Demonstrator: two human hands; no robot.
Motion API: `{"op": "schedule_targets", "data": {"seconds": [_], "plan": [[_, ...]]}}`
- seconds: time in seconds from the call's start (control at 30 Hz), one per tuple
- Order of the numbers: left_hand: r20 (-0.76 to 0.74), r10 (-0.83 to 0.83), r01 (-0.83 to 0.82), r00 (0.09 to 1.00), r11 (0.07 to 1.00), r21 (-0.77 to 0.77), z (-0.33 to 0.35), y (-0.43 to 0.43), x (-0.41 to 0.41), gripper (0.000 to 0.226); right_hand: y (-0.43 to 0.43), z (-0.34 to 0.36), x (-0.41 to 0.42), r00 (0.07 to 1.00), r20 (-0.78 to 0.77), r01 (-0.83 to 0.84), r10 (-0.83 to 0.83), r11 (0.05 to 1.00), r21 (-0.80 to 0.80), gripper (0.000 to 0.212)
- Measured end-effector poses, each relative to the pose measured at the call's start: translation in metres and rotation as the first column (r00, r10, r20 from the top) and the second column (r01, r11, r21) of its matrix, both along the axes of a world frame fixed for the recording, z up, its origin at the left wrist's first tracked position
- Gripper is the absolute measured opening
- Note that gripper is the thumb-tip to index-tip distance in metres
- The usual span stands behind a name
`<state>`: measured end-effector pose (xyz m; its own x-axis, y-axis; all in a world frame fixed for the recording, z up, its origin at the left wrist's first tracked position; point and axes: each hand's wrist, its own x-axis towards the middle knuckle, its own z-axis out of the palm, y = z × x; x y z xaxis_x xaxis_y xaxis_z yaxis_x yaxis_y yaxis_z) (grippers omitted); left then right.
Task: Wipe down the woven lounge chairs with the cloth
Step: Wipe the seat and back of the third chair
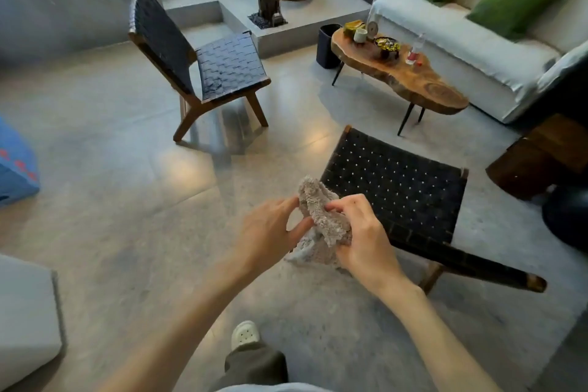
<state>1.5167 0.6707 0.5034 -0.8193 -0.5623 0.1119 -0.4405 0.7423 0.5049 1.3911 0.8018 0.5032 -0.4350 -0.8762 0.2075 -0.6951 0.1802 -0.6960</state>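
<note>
A fluffy grey-beige cloth [321,219] hangs bunched between both hands, in the air over the floor. My left hand [270,231] pinches its left edge with thumb and fingertips. My right hand [362,237] grips the cloth's right side with curled fingers. Just behind and to the right stands the near woven lounge chair [401,188], black webbing on a dark wooden frame, seen from its back. A second woven lounge chair [219,64] of the same kind stands farther off at the upper left, facing right.
A live-edge wooden coffee table [410,79] with cups, a bowl and a bottle stands before a white sofa [461,41] with green cushions. A black bin [327,46] sits by the table. A dark wooden block [541,159] is at right; a blue bag [16,165] at left.
</note>
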Motion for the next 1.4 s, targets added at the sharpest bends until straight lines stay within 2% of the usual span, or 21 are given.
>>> {"op": "schedule_targets", "data": {"seconds": [0.17, 0.4, 0.6, 0.73, 0.83, 0.97, 1.17, 1.33, 1.4], "plan": [[-0.054, -0.014, 0.018, 0.998, 0.998, 0.065, -0.001, -0.093, 0.031, 0.026, -0.087, 0.002, 0.024, 0.995, 0.049, -0.086, 0.083, 0.995, 0.054, 0.048], [-0.071, 0.103, -0.097, 0.992, 0.992, 0.081, -0.017, -0.204, 0.057, 0.026, -0.211, -0.003, 0.034, 0.97, 0.176, -0.191, 0.169, 0.975, 0.116, 0.044], [-0.083, 0.21, -0.186, 0.974, 0.954, 0.235, -0.04, -0.323, 0.06, 0.016, -0.343, -0.031, 0.029, 0.933, 0.295, -0.247, 0.205, 0.962, 0.115, 0.035], [-0.049, 0.197, -0.172, 0.979, 0.931, 0.322, -0.054, -0.421, 0.047, 0.019, -0.441, -0.046, 0.011, 0.897, 0.417, -0.211, 0.149, 0.972, 0.106, 0.024], [0.002, 0.188, -0.175, 0.982, 0.908, 0.381, -0.063, -0.497, 0.042, 0.019, -0.508, -0.053, -0.006, 0.898, 0.425, -0.188, 0.112, 0.972, 0.141, 0.022], [0.159, 0.215, -0.257, 0.963, 0.909, 0.329, -0.078, -0.584, 0.048, 0.018, -0.586, -0.053, -0.027, 0.919, 0.391, -0.139, 0.049, 0.969, 0.204, 0.025], [0.255, 0.17, -0.261, 0.952, 0.886, 0.384, -0.099, -0.689, 0.044, 0.017, -0.684, -0.051, -0.05, 0.949, 0.312, -0.123, 0.035, 0.956, 0.268, 0.022], [0.289, 0.1, -0.222, 0.952, 0.877, 0.426, -0.12, -0.788, 0.026, 0.018, -0.77, -0.069, -0.063, 0.969, 0.247, -0.049, -0.031, 0.949, 0.311, 0.035], [0.293, 0.073, -0.199, 0.953, 0.882, 0.427, -0.126, -0.829, 0.016, 0.015, -0.803, -0.073, -0.066, 0.969, 0.233, 0.0, -0.079, 0.948, 0.319, 0.034]]}}
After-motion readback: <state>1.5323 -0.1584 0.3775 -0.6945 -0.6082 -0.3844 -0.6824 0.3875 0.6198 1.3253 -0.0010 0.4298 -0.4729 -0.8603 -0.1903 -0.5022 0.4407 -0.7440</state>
